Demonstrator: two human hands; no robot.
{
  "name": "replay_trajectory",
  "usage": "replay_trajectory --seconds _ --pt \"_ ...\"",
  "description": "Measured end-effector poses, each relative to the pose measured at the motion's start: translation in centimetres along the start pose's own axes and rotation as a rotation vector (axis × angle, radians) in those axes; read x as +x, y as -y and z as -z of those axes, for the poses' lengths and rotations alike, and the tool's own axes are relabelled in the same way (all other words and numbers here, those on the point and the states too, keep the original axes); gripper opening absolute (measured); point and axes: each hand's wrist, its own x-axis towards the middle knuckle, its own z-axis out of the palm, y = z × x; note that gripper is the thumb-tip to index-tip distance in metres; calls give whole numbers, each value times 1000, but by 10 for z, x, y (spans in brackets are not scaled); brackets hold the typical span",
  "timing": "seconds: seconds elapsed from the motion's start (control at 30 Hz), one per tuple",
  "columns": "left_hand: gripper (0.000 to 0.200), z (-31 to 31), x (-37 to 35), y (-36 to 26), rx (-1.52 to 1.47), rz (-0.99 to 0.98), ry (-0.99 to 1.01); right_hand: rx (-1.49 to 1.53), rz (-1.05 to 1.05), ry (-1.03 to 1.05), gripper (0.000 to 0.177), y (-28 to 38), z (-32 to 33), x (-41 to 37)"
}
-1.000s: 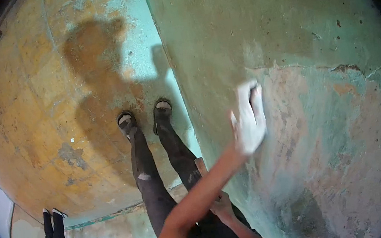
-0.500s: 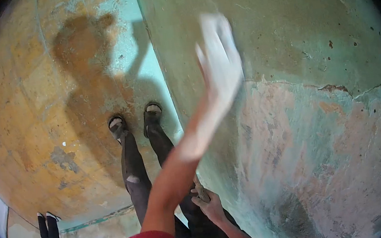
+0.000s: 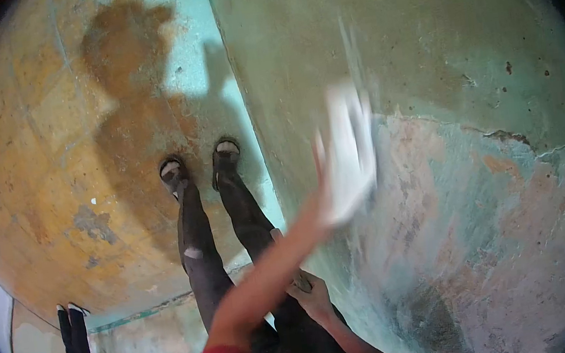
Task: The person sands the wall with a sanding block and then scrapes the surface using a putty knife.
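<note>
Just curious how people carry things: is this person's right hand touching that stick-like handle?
Touching. The head view shows the right hand with its fingers curled around the handle.

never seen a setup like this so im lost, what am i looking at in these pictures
There is no machine here: one camera on a person's head took every picture, looking forward and down. You see their legs and feet on a worn, yellow-orange floor, with their shadow across it. On the right is a patchy green and pinkish wall. The left hand, open, white-looking and blurred, is raised before it; I can't tell whether it touches. The right hand holds a stick-like handle, partly hidden by the left forearm. Another person's legs show at lower left.
</note>
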Motion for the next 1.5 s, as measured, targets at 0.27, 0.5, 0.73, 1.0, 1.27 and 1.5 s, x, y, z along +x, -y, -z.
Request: replay_trajectory --seconds 0.27,0.5,0.73,1.0,1.27,1.5 --pt "27 0 -38 0 -240 30 3 -52 -111 47 42 11 10 -4" --pt "37 -58 -142 41 -581 204 175 -286 483 -250 34 -19 1 24" --pt "10 -2 -12 1 -239 -21 -110 84 -18 -77 38 2 11 13" --pt "14 9 -2 -3 -339 209 54 146 -47 -93 35 -3 10 8" --pt "12 1 -26 8 -306 122 26 254 -69 -137 39 -22 13 7" --pt "15 8 19 4 -405 143 -16 270 -75 -110 41 -26 17 6"
